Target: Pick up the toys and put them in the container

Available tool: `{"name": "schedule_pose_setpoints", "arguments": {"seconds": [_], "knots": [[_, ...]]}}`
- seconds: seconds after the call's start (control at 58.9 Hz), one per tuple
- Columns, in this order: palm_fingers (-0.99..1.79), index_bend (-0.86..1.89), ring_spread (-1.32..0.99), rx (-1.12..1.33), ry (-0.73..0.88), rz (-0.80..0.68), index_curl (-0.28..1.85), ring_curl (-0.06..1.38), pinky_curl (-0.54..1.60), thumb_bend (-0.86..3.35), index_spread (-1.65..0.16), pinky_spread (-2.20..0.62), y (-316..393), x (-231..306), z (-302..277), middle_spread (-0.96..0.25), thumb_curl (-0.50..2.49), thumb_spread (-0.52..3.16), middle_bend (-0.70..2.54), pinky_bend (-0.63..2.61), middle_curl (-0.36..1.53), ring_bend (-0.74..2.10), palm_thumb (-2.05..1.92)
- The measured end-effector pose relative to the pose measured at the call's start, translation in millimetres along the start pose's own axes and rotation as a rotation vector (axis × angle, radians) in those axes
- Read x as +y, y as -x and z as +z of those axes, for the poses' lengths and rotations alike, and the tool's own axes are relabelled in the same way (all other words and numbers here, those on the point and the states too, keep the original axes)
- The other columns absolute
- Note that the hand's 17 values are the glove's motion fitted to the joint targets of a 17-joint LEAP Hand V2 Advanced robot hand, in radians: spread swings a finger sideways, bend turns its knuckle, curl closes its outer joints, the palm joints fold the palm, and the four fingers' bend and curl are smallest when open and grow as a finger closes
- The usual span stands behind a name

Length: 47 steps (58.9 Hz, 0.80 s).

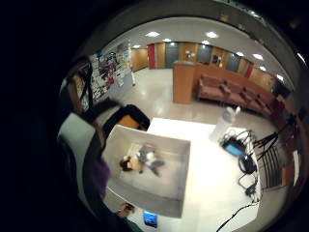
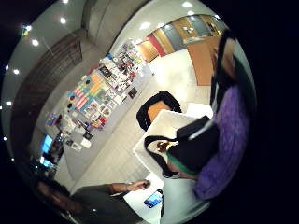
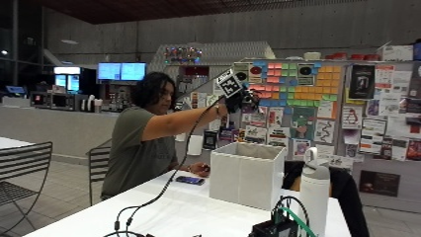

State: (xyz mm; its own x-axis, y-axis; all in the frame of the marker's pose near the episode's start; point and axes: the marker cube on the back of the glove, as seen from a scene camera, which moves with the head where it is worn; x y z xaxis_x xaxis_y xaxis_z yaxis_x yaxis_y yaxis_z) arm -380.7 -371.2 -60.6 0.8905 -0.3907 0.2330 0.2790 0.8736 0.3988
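Right hand [image 3: 238, 100]: raised high above the box [image 3: 247, 174]; whether its fingers grip anything cannot be told. A purple toy [image 2: 224, 140] lies close against the palm. Toys [image 1: 142, 160] lie inside the box. Step judged: carrying to drop. Next: lower over the opening, release.

We see a white container [image 3: 246, 173] whose walls look like matt cloth, standing on a smooth white table [image 3: 178, 212] with a faint sheen. Inside it lie soft, plush-looking toys [image 1: 143, 160], brown and grey, with a fuzzy finish. The gloved right hand [image 3: 238, 100] looks matt black and fabric-like, the phone [image 3: 190, 180] on the table shows a glossy screen, and the bottle [image 3: 314, 192] looks like smooth pale plastic.
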Motion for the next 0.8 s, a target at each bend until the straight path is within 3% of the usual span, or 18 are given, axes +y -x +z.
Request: {"name": "schedule_pose_setpoints", "arguments": {"seconds": [0.102, 0.119, 0.238, 0.373, 0.441, 0.526, 0.611, 0.798], "knots": [[0.62, 0.4, -0.45, -0.176, 0.038, 0.073, 1.22, 0.78, 0.55, 0.14, -0.44, -0.42, 4.4, 4.3, 4.4, -0.42, 1.3, 0.94, 0.87, 1.13, 1.07, 1.23, 0.27], [0.47, 0.36, -0.45, -0.201, 0.045, 0.073, 1.18, 0.75, 0.54, 0.09, -0.44, -0.38, 2.9, 5.6, 4.6, -0.41, 1.24, 1.0, 0.83, 1.08, 1.05, 1.19, 0.17], [0.18, 0.5, -0.4, -0.262, 0.078, 0.076, 1.11, 0.64, 0.48, -0.05, -0.47, -0.2, -5.7, 18.1, 4.2, -0.37, 0.99, 1.15, 0.71, 0.94, 0.94, 0.81, -0.04], [0.23, 0.51, -0.37, -0.226, 0.127, 0.018, 1.01, 0.53, 0.42, -0.06, -0.48, -0.12, -14.2, 53.4, -5.7, -0.33, 0.78, 1.22, 0.63, 0.88, 0.86, 0.66, -0.07], [0.28, 0.5, -0.37, -0.199, 0.197, -0.034, 0.97, 0.52, 0.39, -0.05, -0.48, -0.1, -30.2, 82.7, -13.1, -0.32, 0.7, 1.25, 0.6, 0.84, 0.83, 0.68, -0.06], [0.36, 0.44, -0.37, 0.032, 0.239, -0.099, 0.92, 0.52, 0.37, -0.05, -0.48, -0.1, -68.5, 124.6, -17.0, -0.3, 0.61, 1.28, 0.6, 0.81, 0.8, 0.72, -0.05], [0.39, 0.41, -0.37, -0.004, 0.312, -0.162, 0.88, 0.52, 0.36, -0.04, -0.47, -0.1, -76.6, 172.8, -24.5, -0.3, 0.54, 1.3, 0.59, 0.79, 0.77, 0.73, -0.05], [0.24, 0.3, -0.37, 0.194, 0.345, -0.255, 0.81, 0.51, 0.38, -0.05, -0.47, -0.1, -132.1, 270.6, -27.9, -0.27, 0.43, 1.29, 0.46, 0.84, 0.7, 0.69, -0.06]]}}
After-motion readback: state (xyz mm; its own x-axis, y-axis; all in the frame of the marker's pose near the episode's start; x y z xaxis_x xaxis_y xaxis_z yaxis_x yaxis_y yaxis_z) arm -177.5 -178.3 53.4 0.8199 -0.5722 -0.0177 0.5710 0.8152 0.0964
